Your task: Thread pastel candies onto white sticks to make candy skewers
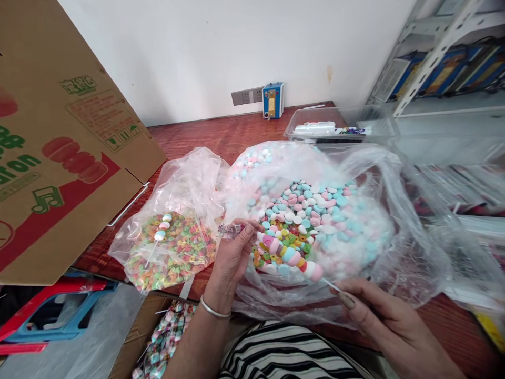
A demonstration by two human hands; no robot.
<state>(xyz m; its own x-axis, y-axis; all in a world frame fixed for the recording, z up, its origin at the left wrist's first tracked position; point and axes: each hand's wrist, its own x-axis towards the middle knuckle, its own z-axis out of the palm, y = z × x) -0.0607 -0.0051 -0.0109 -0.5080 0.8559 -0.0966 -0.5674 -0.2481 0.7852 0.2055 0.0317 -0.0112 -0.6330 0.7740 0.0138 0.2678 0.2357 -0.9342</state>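
Across the middle runs a candy skewer [294, 257] of pastel discs and coloured rings on a white stick. My right hand [389, 321] pinches the bare stick at its lower right end. At the other end, my left hand [236, 252] is closed on a small clear printed wrapper [229, 229], close against the candies; how far the wrapper covers them I cannot make out. Beneath lies a large open plastic bag [379, 210] of pink, white and blue candy discs [303, 202], with some ring candies [282, 245] among them.
Left of it, a clear bag [189, 173] of ring candies has another candy skewer [163, 226] on top. A cardboard carton [79, 158] stands at left. Wrapped skewers [169, 326] fill a box below the table edge. Behind are a clear plastic bin [343, 113] and a blue device [273, 100].
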